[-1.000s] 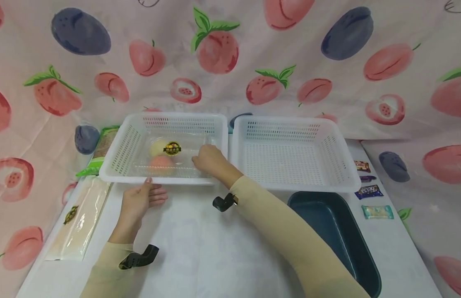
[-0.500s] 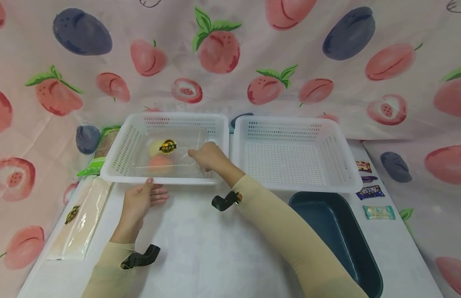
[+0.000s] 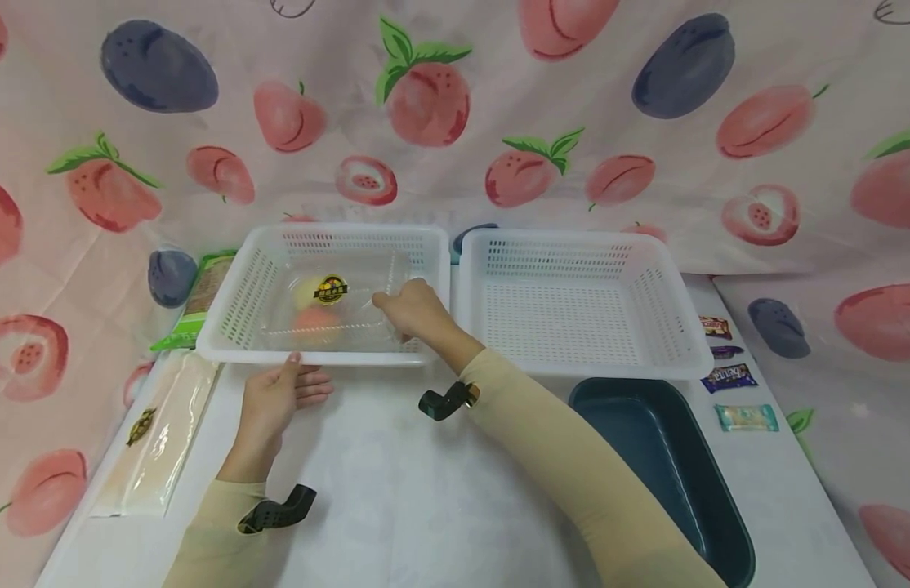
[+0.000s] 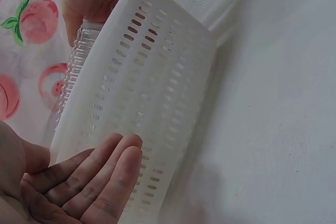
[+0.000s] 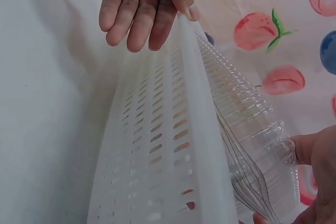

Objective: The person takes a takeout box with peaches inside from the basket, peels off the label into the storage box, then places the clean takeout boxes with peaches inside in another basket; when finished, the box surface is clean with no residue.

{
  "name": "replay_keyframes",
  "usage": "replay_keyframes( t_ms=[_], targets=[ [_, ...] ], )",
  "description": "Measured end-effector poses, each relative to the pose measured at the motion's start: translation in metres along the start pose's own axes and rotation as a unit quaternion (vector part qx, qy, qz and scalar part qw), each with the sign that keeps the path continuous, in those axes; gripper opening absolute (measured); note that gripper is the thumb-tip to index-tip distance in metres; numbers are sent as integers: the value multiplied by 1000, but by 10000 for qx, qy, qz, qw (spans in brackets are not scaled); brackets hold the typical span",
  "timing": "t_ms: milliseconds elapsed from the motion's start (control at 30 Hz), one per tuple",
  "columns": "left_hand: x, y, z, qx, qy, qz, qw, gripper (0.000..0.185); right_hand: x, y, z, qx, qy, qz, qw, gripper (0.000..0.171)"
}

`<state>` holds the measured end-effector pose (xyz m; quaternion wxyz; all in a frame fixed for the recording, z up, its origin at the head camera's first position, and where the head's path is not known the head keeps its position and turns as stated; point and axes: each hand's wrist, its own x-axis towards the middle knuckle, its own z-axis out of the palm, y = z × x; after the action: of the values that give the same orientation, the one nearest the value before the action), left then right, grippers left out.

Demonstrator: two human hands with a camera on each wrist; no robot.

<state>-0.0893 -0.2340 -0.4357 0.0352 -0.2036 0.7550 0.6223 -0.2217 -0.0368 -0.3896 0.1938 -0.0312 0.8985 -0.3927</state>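
Note:
A clear plastic fruit box (image 3: 363, 314) with a black-and-gold sticker (image 3: 330, 289) lies in the left white basket (image 3: 220, 335). Through its lid show a pale yellow round thing (image 3: 305, 292) and an orange-pink one (image 3: 317, 320). My right hand (image 3: 418, 314) pinches the box's right edge, which stands raised; in the right wrist view its thumb (image 5: 302, 149) presses the ridged plastic rim. Whether lid and base are apart I cannot tell. My left hand (image 3: 273, 400) rests its thumb on the basket's front rim, fingers (image 4: 113, 182) straight along the outer wall.
A second white basket (image 3: 587, 365) stands to the right, with a dark blue tray (image 3: 646, 441) before it. Several small wrapped snacks (image 3: 729, 376) line the right edge. A green bag (image 3: 205, 298) and a long clear packet (image 3: 157, 433) lie left.
My right hand has shifted slightly left and up, and the box's right side has risen, its sticker moving left. My left hand stays at the basket rim.

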Motion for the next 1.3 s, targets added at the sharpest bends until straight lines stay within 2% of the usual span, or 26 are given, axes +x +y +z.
replay_keyframes(
  t_ms=[200,433,733,1067,1300],
  targets=[
    [-1,-1,0,-13,27,48,10000,63,-3,2,-6,139,36,27,9999,48],
    [0,-3,-1,15,8,92,10000,65,-9,4,-11,315,75,-6,9995,47],
    [-1,-2,1,-82,20,36,10000,65,-27,4,-32,382,136,-193,9990,57],
    [0,-2,1,30,-44,120,9999,67,-49,15,-52,669,162,-614,9957,38],
    [0,-4,2,-32,-43,184,9998,65,-70,24,-70,860,281,-640,9938,38]
  ],
)
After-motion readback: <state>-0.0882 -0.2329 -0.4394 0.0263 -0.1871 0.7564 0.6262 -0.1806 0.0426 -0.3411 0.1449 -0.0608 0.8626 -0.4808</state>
